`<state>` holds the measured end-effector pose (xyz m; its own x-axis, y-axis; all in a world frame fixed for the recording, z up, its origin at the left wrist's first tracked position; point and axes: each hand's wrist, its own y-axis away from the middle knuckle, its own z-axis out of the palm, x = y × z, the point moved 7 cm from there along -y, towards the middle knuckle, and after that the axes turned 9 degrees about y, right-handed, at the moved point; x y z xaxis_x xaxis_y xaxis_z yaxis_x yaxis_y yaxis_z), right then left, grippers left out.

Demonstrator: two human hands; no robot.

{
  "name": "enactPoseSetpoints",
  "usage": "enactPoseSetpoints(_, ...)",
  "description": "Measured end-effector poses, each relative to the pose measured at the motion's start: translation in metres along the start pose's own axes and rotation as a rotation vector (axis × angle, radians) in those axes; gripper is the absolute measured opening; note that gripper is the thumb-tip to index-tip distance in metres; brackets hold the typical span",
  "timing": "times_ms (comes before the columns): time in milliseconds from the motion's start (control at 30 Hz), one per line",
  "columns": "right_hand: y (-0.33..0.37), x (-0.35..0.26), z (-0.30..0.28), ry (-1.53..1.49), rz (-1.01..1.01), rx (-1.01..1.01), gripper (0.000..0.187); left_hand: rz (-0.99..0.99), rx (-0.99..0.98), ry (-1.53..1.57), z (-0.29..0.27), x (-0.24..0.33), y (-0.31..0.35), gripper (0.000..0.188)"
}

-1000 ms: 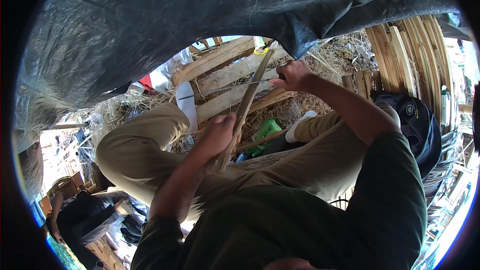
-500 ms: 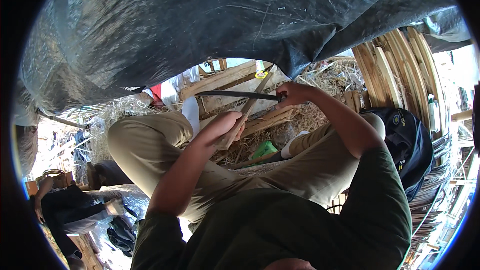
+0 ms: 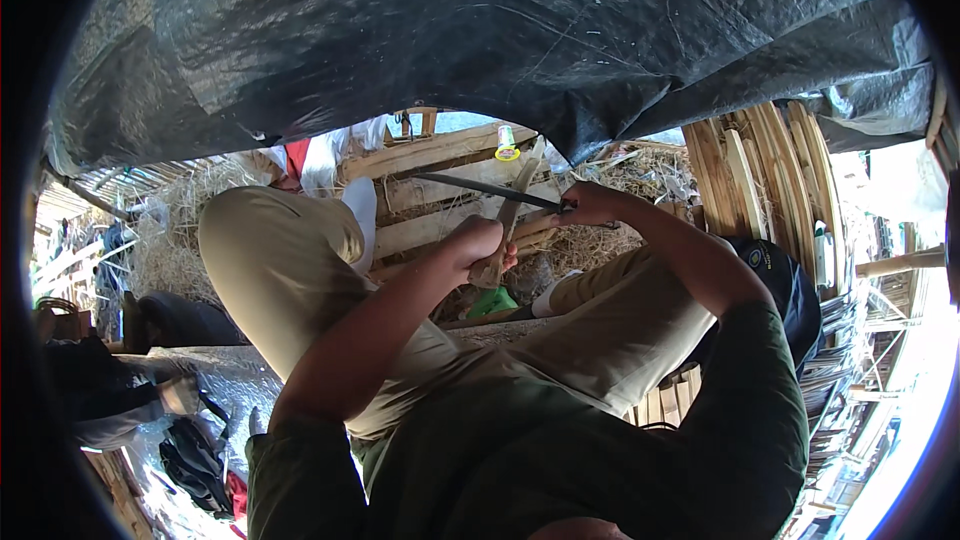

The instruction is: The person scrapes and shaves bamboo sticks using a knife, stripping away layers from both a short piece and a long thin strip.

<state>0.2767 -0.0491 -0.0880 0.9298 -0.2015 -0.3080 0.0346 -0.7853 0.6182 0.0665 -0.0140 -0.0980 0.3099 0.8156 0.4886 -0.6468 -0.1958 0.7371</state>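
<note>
Pale wood strip (image 3: 526, 176) sits mid-view, your left hand (image 3: 476, 240) wrapped closed round its lower part. Free end points near 1 o'clock, so the length above your fist is exposed to the blade; low grip probably keeps your fingers off that line.

Your right hand (image 3: 592, 204), just past 2 o'clock from the left, is curled closed on the handle of a dark long-bladed knife (image 3: 465, 183). Blade runs toward 10 o'clock and crosses the strip above your left fist. Can't tell from this angle whether the edge touches wood or only passes it.

Your knees, in khaki trousers (image 3: 275, 255), flare toward 9 and 4 o'clock, which likely gives both forearms room. Yellow-rimmed container (image 3: 507, 153) shows at 12, near the strip's tip; green plastic (image 3: 492, 301) at 6. Slat bundle (image 3: 768, 175) leans between 2 and 3, black sheeting (image 3: 440, 50) spans 12.
</note>
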Motion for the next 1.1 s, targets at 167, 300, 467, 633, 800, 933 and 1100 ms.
enactPoseSetpoints(167,0.012,0.011,0.002,-0.218,0.128,-0.174,0.035,-0.015,0.020,0.065,0.011,-0.011,-0.001,0.022)
enactPoseSetpoints(300,-0.002,0.038,0.014,-0.095,0.100,-0.181,0.038,-0.051,0.052,0.143,0.018,-0.012,0.002,0.021)
enactPoseSetpoints(467,-0.018,0.048,0.014,-0.042,0.120,0.076,0.060,-0.021,0.046,0.117,0.013,-0.002,-0.001,0.021)
enactPoseSetpoints(633,-0.019,0.032,0.026,-0.388,0.297,0.003,0.073,-0.021,0.055,0.163,0.000,-0.002,-0.006,0.023)
enactPoseSetpoints(800,-0.009,-0.029,0.007,-0.144,0.063,-0.041,0.074,-0.039,0.067,0.088,0.009,0.005,0.008,0.029)
enactPoseSetpoints(933,-0.021,-0.026,0.007,-0.050,-0.126,-0.056,0.076,0.011,0.082,0.022,0.009,0.003,0.014,0.028)
enactPoseSetpoints(1100,-0.054,0.080,0.002,0.050,0.171,0.067,0.080,-0.072,0.058,0.070,0.005,0.007,0.013,0.029)
